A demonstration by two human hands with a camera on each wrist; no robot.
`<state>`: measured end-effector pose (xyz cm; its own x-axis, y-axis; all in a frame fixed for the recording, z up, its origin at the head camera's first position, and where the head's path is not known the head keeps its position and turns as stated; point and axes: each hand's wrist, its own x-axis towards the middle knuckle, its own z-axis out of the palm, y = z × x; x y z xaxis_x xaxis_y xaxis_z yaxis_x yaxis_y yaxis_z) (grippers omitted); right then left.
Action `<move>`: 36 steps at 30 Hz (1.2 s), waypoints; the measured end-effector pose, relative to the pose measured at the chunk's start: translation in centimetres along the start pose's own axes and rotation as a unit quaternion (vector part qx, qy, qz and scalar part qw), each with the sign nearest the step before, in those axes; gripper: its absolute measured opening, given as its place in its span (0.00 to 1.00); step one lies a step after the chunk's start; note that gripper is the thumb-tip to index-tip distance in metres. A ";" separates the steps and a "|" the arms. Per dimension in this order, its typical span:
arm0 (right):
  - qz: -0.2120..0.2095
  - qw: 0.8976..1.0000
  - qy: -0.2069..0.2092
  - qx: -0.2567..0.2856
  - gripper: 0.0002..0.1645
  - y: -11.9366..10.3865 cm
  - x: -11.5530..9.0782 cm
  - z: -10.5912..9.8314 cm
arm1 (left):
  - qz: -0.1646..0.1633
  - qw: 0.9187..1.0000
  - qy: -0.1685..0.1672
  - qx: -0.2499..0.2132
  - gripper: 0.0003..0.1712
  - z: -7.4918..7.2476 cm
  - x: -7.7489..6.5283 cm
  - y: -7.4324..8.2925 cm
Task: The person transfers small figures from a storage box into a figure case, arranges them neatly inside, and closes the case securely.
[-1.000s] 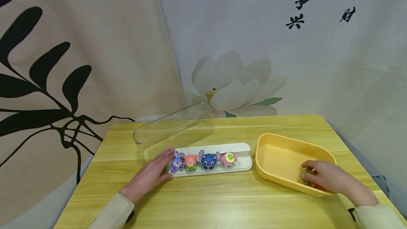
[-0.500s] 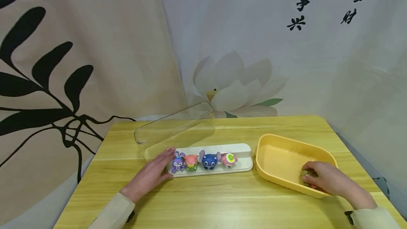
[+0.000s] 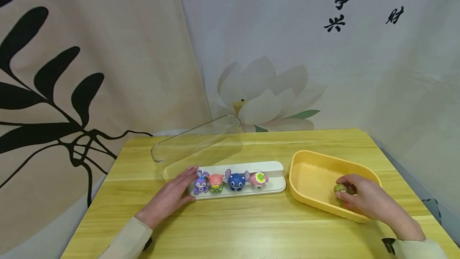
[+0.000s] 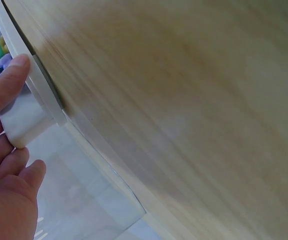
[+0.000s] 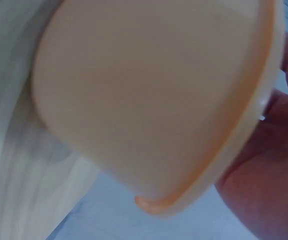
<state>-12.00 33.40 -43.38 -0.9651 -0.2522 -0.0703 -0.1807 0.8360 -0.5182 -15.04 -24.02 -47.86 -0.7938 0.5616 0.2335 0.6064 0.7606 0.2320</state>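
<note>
My left hand (image 3: 169, 200) grips the left end of a long white display base (image 3: 272, 167), thumb at its front edge and fingers behind, as the left wrist view also shows. On the base stand a purple rabbit figurine (image 3: 201, 185), a pink-and-green figurine (image 3: 216, 183), a blue big-eared figurine (image 3: 236, 182) and a pink figurine with a yellow-green round patch (image 3: 258, 180). Inside the yellow tray (image 3: 312, 177), my right hand (image 3: 371, 200) pinches a small olive-green figurine (image 3: 339, 188), partly hidden by the fingers. In the right wrist view the tray's wall (image 5: 159, 95) hides the fingertips.
Behind the base a transparent cover (image 3: 201, 143) lies slanted near the back edge of the wooden table (image 3: 251, 231). A printed curtain (image 3: 269, 31) hangs directly beyond that edge. The tray's raised rim surrounds the right hand's fingers.
The right hand has lifted the olive-green figurine slightly and shifted a little left within the tray, showing more of it. The left hand keeps its hold on the base.
</note>
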 end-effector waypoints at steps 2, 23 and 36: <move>-0.011 1.000 0.019 -0.010 0.20 -0.5 0.1 0.0 | -0.002 1.000 -0.001 -0.002 0.42 0.0 0.0 0.0; -0.163 0.976 0.143 -0.019 0.20 -6.6 1.9 1.2 | -0.009 1.000 0.000 -0.007 0.43 0.2 -0.1 0.0; -0.133 0.983 0.111 0.052 0.22 -9.5 4.1 2.8 | -0.006 1.000 -0.002 -0.008 0.43 0.0 0.0 0.0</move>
<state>-13.66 23.05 -41.15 -0.9058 -0.3329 0.2620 -0.4235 0.6973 -0.5783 -15.07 -24.02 -47.87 -0.8011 0.5538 0.2270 0.5975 0.7618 0.2502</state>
